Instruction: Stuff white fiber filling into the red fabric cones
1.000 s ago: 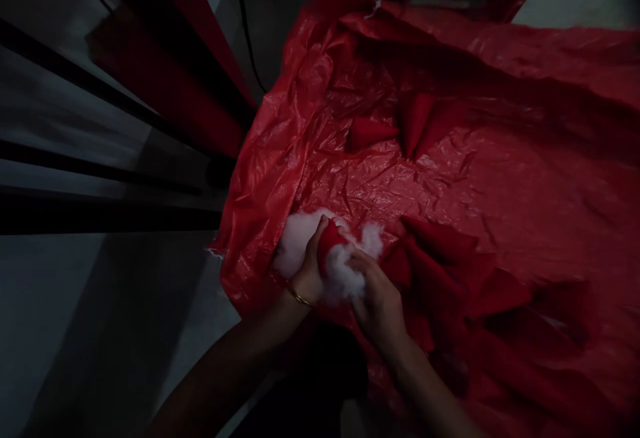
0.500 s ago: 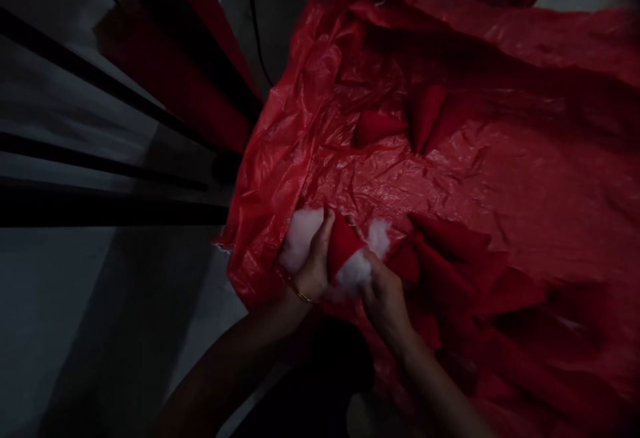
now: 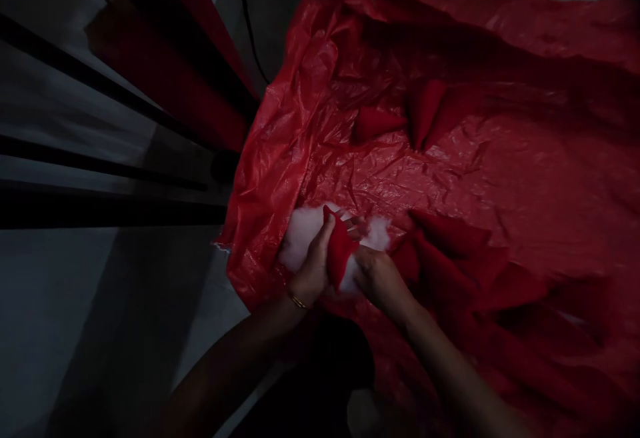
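Observation:
A small red cone-shaped fabric piece (image 3: pixel 341 248) rests in my left hand (image 3: pixel 315 261), its thumb over the near side and its fingers behind. White fluffy stuffing (image 3: pixel 351 277) bulges from the cone's open end. My right hand (image 3: pixel 377 275) is closed at that end, with its fingertips pressed into the stuffing and partly hidden. Behind my left hand lies a larger clump of white stuffing (image 3: pixel 299 235). Another tuft (image 3: pixel 379 233) sits just beyond my right hand.
Red plastic sheeting (image 3: pixel 540 185) spreads beneath everything. Several red fabric pieces (image 3: pixel 460 268) are heaped at the right, and more red cones (image 3: pixel 425 111) lie farther back. Dark bars (image 3: pixel 110 215) stand at the left over a grey floor (image 3: pixel 120 331).
My right hand has moved left and pushed closer into the cone's open end. Less stuffing shows outside the cone, and my left fingers are more visible behind it.

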A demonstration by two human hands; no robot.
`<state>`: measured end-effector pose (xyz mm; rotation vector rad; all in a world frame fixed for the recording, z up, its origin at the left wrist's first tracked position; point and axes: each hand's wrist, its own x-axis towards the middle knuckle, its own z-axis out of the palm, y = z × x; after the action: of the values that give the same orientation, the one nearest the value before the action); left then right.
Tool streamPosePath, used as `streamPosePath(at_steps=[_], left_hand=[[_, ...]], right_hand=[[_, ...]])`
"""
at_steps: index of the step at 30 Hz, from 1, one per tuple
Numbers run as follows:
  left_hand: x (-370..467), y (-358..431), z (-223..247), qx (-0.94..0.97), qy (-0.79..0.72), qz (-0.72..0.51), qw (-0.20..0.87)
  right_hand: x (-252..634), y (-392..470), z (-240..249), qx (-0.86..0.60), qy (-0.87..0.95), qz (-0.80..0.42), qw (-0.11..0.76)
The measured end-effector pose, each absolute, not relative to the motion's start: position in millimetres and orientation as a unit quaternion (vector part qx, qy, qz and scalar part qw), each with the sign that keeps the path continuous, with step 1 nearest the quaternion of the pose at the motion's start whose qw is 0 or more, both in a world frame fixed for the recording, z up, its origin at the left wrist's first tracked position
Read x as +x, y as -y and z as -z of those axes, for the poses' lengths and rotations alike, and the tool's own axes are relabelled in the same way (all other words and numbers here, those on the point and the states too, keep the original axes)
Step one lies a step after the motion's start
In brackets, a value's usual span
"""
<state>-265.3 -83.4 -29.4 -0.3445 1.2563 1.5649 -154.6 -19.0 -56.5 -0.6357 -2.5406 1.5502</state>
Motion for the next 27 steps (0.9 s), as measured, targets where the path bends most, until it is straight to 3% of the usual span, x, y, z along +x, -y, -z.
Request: streamPosePath(at_steps=[5, 10, 18, 22, 27], left_hand=[[-256.0, 77.0, 30.2, -0.105, -0.527, -0.688, 0.488], [-250.3, 74.4, 34.4, -0.085, -0.526, -0.699, 0.478], [-259.2, 74.4, 34.4, -0.082, -0.567, -0.681, 0.456], [-260.5, 76.2, 34.8, -0.113, -0.543, -0.697, 0.454], [-251.0, 79.5, 27.8, -0.111, -0.525, -0.7, 0.471]], right_hand=[[-157.8, 32.2, 61.6, -0.367, 0.843, -0.392, 0.047], [-162.0, 33.7, 57.8, -0.405, 0.759, -0.462, 0.217], [-154.8, 33.4, 56.9, -0.417, 0.679, -0.563, 0.22], [-143.8, 41.4, 51.5, -0.429, 0.558, -0.656, 0.273], [-138.5, 38.8, 48.5, -0.438, 0.624, -0.558, 0.329]])
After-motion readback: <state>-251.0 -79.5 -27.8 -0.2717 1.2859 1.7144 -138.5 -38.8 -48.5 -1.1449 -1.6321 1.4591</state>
